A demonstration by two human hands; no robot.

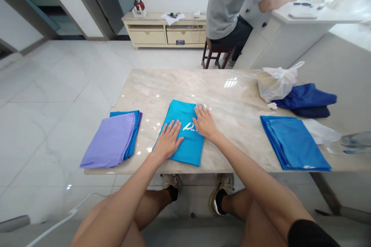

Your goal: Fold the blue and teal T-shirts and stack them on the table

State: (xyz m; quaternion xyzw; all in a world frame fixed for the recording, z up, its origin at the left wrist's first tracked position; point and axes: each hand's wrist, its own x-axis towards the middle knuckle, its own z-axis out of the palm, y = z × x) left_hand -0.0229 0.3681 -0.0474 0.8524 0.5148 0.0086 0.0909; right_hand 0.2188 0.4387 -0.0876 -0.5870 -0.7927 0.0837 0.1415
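Note:
A folded turquoise cloth [188,152] with white lettering, perhaps a shirt, lies flat in front of me on the marble-patterned table [232,142]. My left hand [169,139] rests palm down on its left side, fingers spread. On its right side lies my right hand [204,120], also flat, covering part of the lettering. To the left is a stack of folded cloths, a lilac one [111,137] on top of blue and purple ones. Several folded blue cloths [298,139] are piled on the right near the front edge.
A white plastic bag [278,81] and crumpled dark blue cloth [310,98] occupy the back right. A clear plastic bottle [356,141] lies at the right. Beyond the table, a person in a grey shirt [232,4] sits on a stool [218,48] beside a low cabinet [147,34].

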